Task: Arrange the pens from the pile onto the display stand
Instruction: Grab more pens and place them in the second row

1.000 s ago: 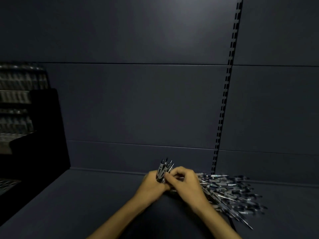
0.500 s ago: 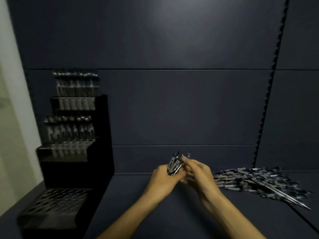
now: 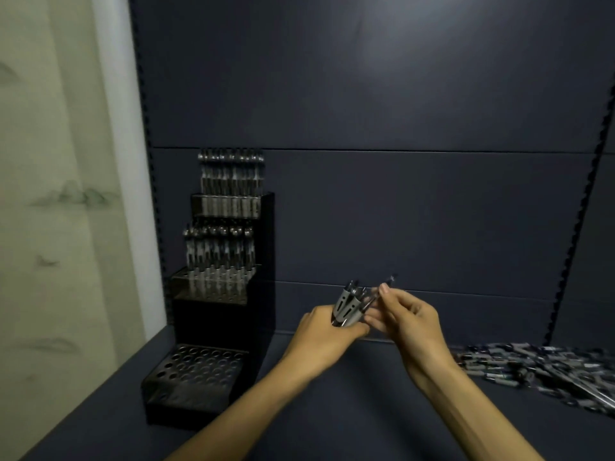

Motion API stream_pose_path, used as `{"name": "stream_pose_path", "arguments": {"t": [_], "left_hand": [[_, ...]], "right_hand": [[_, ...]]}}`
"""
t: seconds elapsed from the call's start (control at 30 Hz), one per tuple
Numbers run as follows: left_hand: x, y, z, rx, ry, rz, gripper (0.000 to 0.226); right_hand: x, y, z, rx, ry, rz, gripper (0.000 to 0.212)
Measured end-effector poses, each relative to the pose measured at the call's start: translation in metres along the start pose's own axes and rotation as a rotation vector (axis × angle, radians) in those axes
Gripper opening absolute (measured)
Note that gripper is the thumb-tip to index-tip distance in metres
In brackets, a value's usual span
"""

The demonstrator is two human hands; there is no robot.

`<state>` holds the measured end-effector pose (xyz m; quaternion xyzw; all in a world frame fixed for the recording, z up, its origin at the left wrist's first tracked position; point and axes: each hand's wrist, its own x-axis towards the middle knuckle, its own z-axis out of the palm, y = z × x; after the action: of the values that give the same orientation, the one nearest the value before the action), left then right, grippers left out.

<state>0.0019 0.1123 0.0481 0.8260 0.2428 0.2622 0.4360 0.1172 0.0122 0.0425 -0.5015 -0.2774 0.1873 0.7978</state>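
My left hand [image 3: 321,337] grips a bundle of pens [image 3: 348,307] with grey clips, tips pointing up, above the dark shelf. My right hand [image 3: 404,316] pinches a single pen [image 3: 377,294] at the edge of that bundle, its end angled up and to the right. The black tiered display stand [image 3: 229,314] is at the left; its two upper tiers hold rows of upright pens [image 3: 219,257], and its lowest tier [image 3: 199,364] shows bare round holes. The pile of pens [image 3: 545,367] lies on the shelf at the right.
The dark blue shelf surface [image 3: 349,410] runs under both arms, backed by a dark panel wall with slotted uprights [image 3: 579,207]. A pale wall [image 3: 56,194] borders the shelf on the left.
The view has swung left, bringing the stand fully into sight and pushing the pile to the right edge. Both hands lifted with the bundle, and my right hand draws one pen out of it.
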Motion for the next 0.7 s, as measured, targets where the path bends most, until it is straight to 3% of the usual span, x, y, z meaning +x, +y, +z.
{"name": "stream_pose_path", "arguments": {"t": [0.17, 0.3, 0.53, 0.7], "left_hand": [[-0.009, -0.019, -0.061, -0.015, 0.121, -0.021, 0.027], [-0.016, -0.047, -0.112, -0.129, 0.111, -0.063, 0.03], [-0.021, -0.101, -0.212, -0.164, 0.109, 0.05, 0.032], [-0.011, -0.134, -0.251, -0.183, 0.125, 0.013, 0.033]], "right_hand": [[0.0, -0.007, 0.057, 0.047, -0.073, -0.072, 0.022], [0.005, -0.006, 0.109, -0.032, -0.057, -0.212, 0.02], [0.017, -0.014, 0.209, -0.388, 0.037, -0.568, 0.018], [0.024, -0.003, 0.25, -0.594, 0.046, -0.637, 0.015]]}}
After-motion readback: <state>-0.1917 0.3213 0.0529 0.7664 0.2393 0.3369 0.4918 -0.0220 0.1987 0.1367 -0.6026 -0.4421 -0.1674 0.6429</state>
